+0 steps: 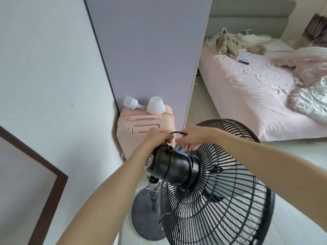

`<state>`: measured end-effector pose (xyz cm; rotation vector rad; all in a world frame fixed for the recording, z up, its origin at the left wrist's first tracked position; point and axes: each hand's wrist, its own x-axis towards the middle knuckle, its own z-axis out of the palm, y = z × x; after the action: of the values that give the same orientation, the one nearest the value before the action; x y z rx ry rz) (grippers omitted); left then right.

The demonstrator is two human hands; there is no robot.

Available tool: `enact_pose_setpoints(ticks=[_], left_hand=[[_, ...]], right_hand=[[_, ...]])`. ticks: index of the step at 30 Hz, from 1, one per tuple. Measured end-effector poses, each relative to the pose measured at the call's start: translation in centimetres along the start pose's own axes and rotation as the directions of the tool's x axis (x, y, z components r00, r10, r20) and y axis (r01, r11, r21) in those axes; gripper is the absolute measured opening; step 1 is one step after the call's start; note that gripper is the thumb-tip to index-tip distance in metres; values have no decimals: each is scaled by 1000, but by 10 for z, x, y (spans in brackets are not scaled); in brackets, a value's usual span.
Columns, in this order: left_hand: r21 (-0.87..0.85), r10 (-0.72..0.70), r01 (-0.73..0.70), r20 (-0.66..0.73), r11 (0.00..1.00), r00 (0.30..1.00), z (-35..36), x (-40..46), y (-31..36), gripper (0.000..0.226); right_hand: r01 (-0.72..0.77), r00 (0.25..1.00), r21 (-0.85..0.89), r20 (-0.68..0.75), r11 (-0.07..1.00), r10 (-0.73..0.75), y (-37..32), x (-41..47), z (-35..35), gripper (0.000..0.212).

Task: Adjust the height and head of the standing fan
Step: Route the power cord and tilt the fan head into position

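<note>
Left hand (155,137) pinching cord (177,133) above motor (169,167); right hand (192,137) gripping its other end, fingertips at grille (221,183); likely clearing cord before tilting.

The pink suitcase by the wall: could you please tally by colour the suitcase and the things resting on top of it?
White: 2, a bulb and a ribbed shade
Pink: 1, the suitcase
Total: 3

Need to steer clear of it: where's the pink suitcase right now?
The pink suitcase stands left of centre in the head view, against the wall corner, just beyond the left hand.
</note>
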<state>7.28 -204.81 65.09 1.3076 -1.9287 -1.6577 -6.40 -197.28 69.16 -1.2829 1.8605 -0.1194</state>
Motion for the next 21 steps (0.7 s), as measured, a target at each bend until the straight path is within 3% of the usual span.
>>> enact_pose_setpoints(ticks=[3, 8, 11, 12, 14, 15, 17, 19, 21], left_hand=[[-155, -106, 100, -30, 983, 994, -5, 5, 2, 13], [-239, -177, 157, -66, 958, 982, -8, 8, 5, 17], [-285, -191, 159, -87, 945, 978, -12, 9, 6, 21], [-253, -180, 151, -98, 956, 979, -12, 9, 7, 23], [-174, -138, 115, -128, 978, 982, -12, 8, 11, 27], [-156, -111, 89, -136, 984, 984, -11, 7, 12, 28], [-189, -87, 62, -130, 980, 988, -10, 5, 16, 26], [-218, -85, 58, -114, 974, 990, -10, 1, 23, 19], [-219, -81, 54, -119, 974, 990, -11, -2, 32, 10]], right_hand=[[-106, 994, 188, 5, 976, 107, 4, 5, -2, 15], [-192, 978, 440, 156, 877, 136, -7, -4, -24, 6], [-173, 976, 371, 190, 913, 108, -14, -22, -43, 7], [-153, 984, 273, 131, 950, 121, -18, -28, -50, 8], [-121, 982, -41, -148, 992, 113, -29, -36, -64, 9], [-127, 945, -222, -322, 967, 50, -34, -39, -71, 11], [-203, 791, -477, -595, 855, -144, -42, -44, -84, 15], [-317, 645, -565, -717, 762, -264, -44, -48, -94, 11], [-408, 604, -507, -774, 759, -192, -37, -47, -98, 19]])
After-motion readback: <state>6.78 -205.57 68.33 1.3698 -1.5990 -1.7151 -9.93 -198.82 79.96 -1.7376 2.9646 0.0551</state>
